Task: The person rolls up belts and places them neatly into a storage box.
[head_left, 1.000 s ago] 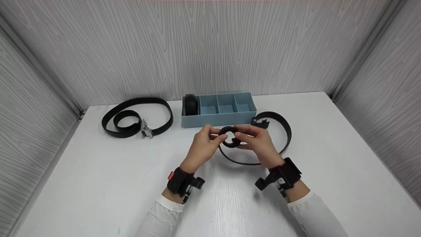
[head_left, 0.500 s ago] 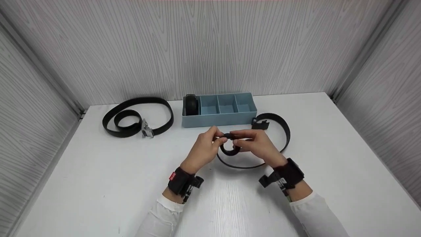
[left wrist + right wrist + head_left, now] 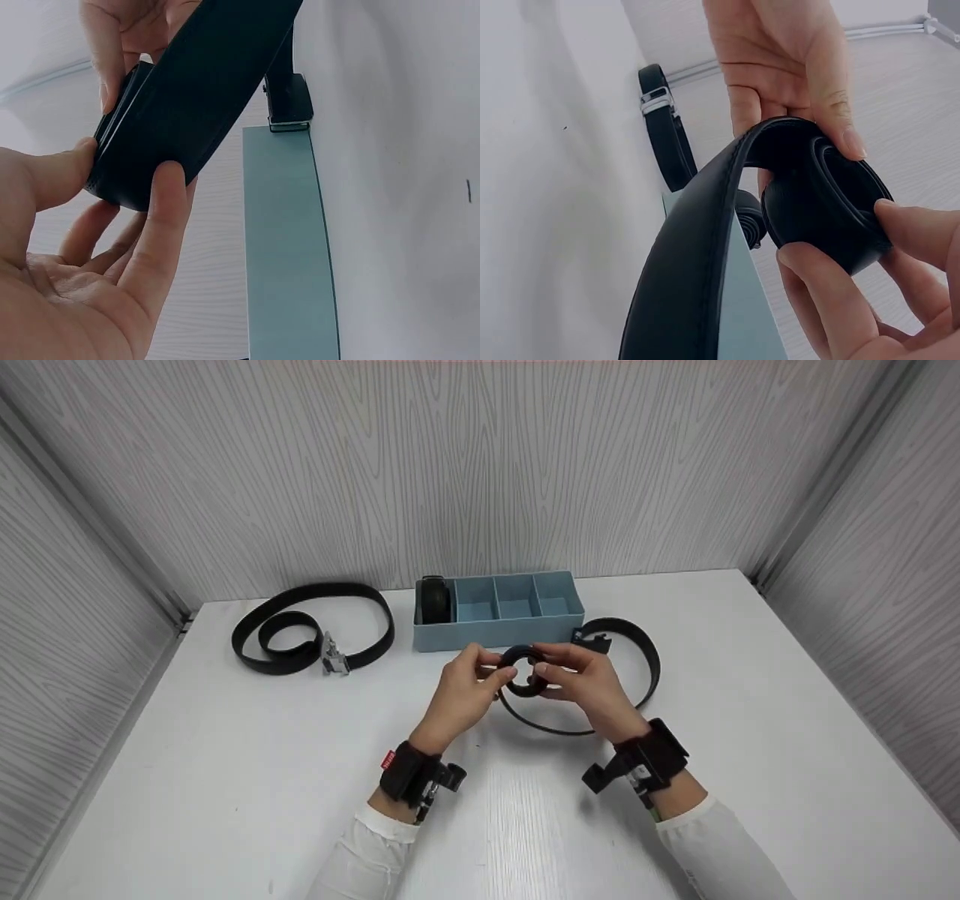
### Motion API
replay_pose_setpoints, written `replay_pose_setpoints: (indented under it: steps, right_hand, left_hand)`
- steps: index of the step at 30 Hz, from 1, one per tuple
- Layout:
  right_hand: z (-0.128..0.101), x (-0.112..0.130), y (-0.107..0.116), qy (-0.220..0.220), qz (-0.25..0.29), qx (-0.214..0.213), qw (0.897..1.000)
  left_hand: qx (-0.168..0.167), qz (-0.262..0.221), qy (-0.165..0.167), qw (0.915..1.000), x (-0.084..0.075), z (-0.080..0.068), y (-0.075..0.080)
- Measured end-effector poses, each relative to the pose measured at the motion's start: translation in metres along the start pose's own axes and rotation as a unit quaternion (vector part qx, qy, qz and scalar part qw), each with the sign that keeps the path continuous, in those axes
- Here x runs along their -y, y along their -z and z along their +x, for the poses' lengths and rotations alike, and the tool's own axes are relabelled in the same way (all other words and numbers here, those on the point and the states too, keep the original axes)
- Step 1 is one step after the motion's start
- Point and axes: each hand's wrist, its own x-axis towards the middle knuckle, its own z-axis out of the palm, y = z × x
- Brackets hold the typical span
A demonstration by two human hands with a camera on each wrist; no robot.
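Observation:
Between both hands a black leather belt is partly wound into a small roll (image 3: pixel 817 217). My left hand (image 3: pixel 463 690) pinches the roll's left side, thumb on its near face. On the opposite side, my right hand (image 3: pixel 592 686) grips the coil with thumb and fingers. The unrolled strap (image 3: pixel 654 660) sweeps in a wide loop on the right and ends at a dark buckle (image 3: pixel 594 642) beside the box. In the left wrist view the strap (image 3: pixel 202 90) runs up from the coil past the fingers.
Behind the hands stands a blue-grey box (image 3: pixel 499 633) with several compartments. Its leftmost one holds a rolled black belt (image 3: pixel 436 601). Another black belt (image 3: pixel 367 591) lies loosely coiled at the left with a silver buckle (image 3: pixel 334 655). A wood-grain panel (image 3: pixel 480 465) rises behind.
Half a second ago the roll was tipped and lower; now its round opening faces up toward the head camera again. Both hands have shifted slightly and keep hold of it.

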Motion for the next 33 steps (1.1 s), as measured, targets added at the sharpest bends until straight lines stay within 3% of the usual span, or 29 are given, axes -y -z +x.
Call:
replay_pose_setpoints:
  steps: [7,15,19,24,29,33]
  right_hand:
    - [0.0001,0.0000,0.0031,-0.003,-0.019,0.024,1.000]
    - [0.0001,0.0037,0.0087,-0.009,-0.107,0.083,0.991]
    - [0.0002,0.0029,0.0067,-0.006,-0.084,0.072,0.994]
    - [0.0002,0.0013,0.0027,0.004,-0.019,0.026,0.999]
    - [-0.0001,0.0004,0.0004,-0.002,0.018,-0.001,1.000]
    - [0.0005,0.0003,0.0013,-0.003,0.004,0.008,1.000]
  left_hand:
    - [0.005,0.036,-0.018,0.9992,-0.0022,-0.0019,0.0033]
    - [0.056,0.062,-0.038,0.9958,-0.0031,-0.0029,0.0025]
    - [0.035,0.053,-0.018,0.9978,-0.0019,-0.0023,0.0012]
    - [0.003,0.020,0.000,0.9998,-0.0017,-0.0012,-0.0008]
    - [0.003,0.004,0.002,1.0000,-0.0021,-0.0010,-0.0008]
    - [0.005,0.015,-0.009,0.9998,-0.0028,-0.0016,0.0010]
